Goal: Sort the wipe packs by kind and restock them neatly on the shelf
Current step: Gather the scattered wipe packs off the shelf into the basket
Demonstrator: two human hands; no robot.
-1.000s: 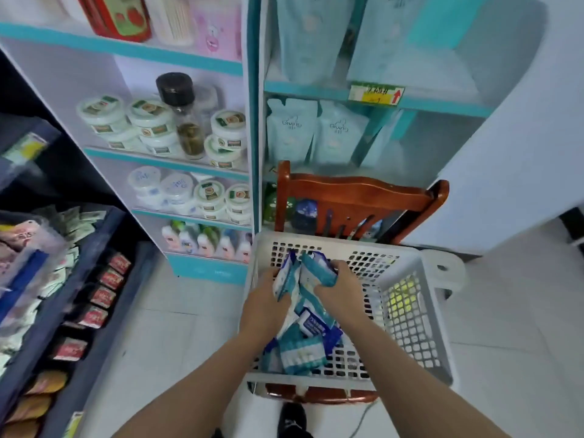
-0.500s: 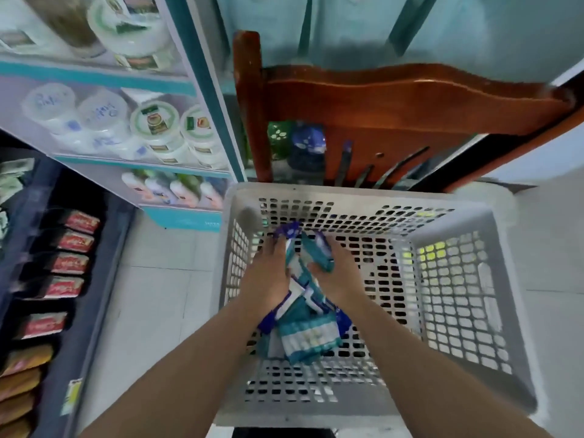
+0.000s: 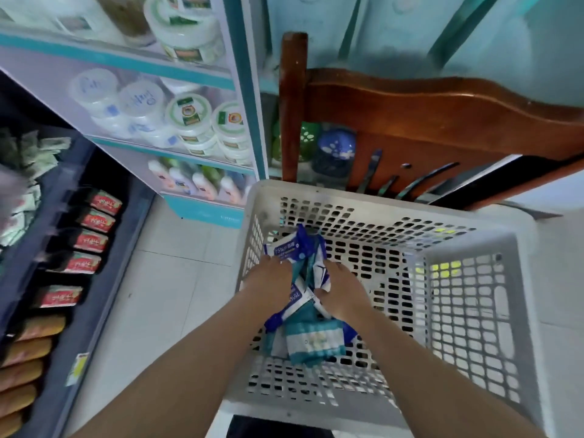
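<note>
A grey perforated plastic basket [image 3: 467, 311] sits on a wooden chair [image 3: 426, 121] in front of me. Inside it lies a heap of small wipe packs, some blue and white [image 3: 289, 248] with "75%" print, some teal and white [image 3: 314, 341]. My left hand [image 3: 271, 281] and my right hand [image 3: 343, 290] reach into the basket from either side and grip a bunch of these packs between them. The fingers are buried in the packs and mostly hidden.
A white and teal shelf unit [image 3: 177, 121] with round tubs and small bottles stands to the left behind the basket. A dark low rack [image 3: 63, 248] at far left holds red packets and tan packs. White floor tiles [image 3: 158, 279] lie between rack and basket.
The view has tilted down and moved closer to the basket. Both hands stay in the basket around the bunch of packs and have pressed it tighter together.
</note>
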